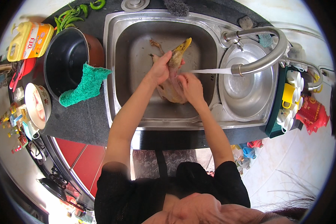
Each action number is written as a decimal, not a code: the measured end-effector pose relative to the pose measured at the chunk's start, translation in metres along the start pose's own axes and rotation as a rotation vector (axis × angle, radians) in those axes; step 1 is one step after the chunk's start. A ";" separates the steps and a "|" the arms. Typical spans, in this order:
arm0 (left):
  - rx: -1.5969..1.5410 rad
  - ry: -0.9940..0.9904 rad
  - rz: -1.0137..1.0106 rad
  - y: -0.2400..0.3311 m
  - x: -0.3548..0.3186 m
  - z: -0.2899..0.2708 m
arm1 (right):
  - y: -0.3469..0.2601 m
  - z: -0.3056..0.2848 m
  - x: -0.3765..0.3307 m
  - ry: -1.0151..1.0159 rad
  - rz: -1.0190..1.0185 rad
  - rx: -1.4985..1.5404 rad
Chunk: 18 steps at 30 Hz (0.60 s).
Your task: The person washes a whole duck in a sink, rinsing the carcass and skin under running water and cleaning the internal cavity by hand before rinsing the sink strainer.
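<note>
A plucked duck (171, 93) with a yellow bill lies in the steel sink basin (130, 100), its head lifted toward the far side. My left hand (161, 69) is wrapped round the neck just below the head. Against the neck's right side, lower down, my right hand (191, 87) has its fingers curled in; they appear to pinch the skin there, though the fingertips are partly hidden. One yellowish foot (156, 45) sticks out beyond my left hand. A stream of water (209, 71) runs from the curved faucet (265, 69) toward the duck's neck.
A black pot (65, 63) with a green cloth (86, 85) over its rim stands left of the sink. Beside it are a bowl (37, 105) and a yellow jug (30, 41). Green peppers (69, 18) lie behind. Right of the basin sit a metal bowl (246, 104) and several mugs (288, 95).
</note>
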<state>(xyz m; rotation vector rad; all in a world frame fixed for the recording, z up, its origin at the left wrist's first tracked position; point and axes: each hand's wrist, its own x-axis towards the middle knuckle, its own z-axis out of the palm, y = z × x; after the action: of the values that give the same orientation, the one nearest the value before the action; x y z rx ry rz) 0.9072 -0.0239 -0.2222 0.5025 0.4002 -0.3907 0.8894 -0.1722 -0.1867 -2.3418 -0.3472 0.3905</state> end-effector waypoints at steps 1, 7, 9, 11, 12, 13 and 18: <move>-0.034 0.012 -0.019 -0.001 -0.001 0.002 | 0.000 -0.002 0.007 0.082 0.007 0.084; -0.008 0.109 0.024 -0.022 0.005 0.006 | -0.008 0.009 0.032 0.066 0.126 -0.037; 0.142 0.253 0.065 -0.028 0.007 0.008 | 0.001 0.011 0.033 0.063 0.069 0.023; 0.188 0.298 0.088 -0.032 0.009 0.004 | 0.008 0.015 0.033 0.083 0.043 0.120; 0.159 0.270 0.096 -0.031 0.009 0.001 | 0.008 0.017 0.034 0.108 0.040 0.186; 0.130 0.243 0.105 -0.030 0.009 -0.001 | 0.009 0.019 0.035 0.132 0.038 0.252; -0.045 0.086 -0.094 -0.024 0.005 -0.002 | 0.036 0.025 0.037 -0.176 0.484 1.560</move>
<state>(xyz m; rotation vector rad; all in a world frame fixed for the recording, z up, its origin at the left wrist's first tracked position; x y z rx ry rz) 0.9001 -0.0436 -0.2359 0.4584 0.5158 -0.4508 0.9192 -0.1687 -0.2354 -0.8142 0.3840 0.7337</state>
